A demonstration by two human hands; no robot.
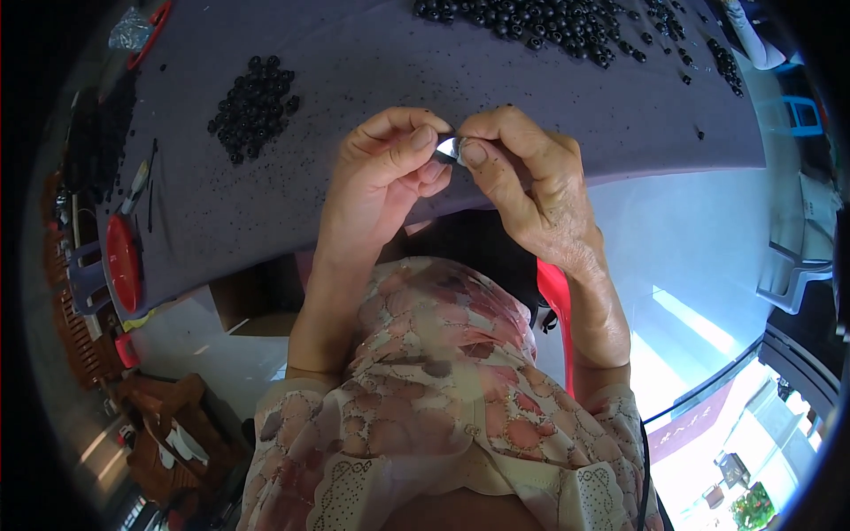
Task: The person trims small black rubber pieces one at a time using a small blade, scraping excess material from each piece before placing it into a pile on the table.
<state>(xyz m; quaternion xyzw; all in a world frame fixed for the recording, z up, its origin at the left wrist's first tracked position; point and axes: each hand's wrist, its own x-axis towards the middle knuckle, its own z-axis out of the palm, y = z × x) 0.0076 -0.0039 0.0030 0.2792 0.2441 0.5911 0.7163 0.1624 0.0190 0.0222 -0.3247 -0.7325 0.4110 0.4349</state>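
Nearest to me is the patterned shirt, close against the front of the worktop; if it caught the cloth, everything lying on that cloth could shift. At the left edge sits a red tray, and I would worry about a sideways knock from an elbow, since I cannot tell how firmly it rests. Ahead, over the worktop near its front edge, I have the left hand and the right hand meeting tip to tip. Both sets of fingers are pinching one small dark piece between them, a bright patch showing on it; the fingertips hide too much for me to read its shape. The likeliest failure, as I judge it, is a slip: the grip is by the tips alone, so uneven pressure from either thumb could twist the piece out or flick it over the front edge. Dark specks dot the cloth, and a dropped piece could be hard for me to pick out among them. Farther left is a small pile of black beads, well apart from the fingers. Farthest, the big heap has loose strays at its fringe, which could roll if the cloth were tugged.
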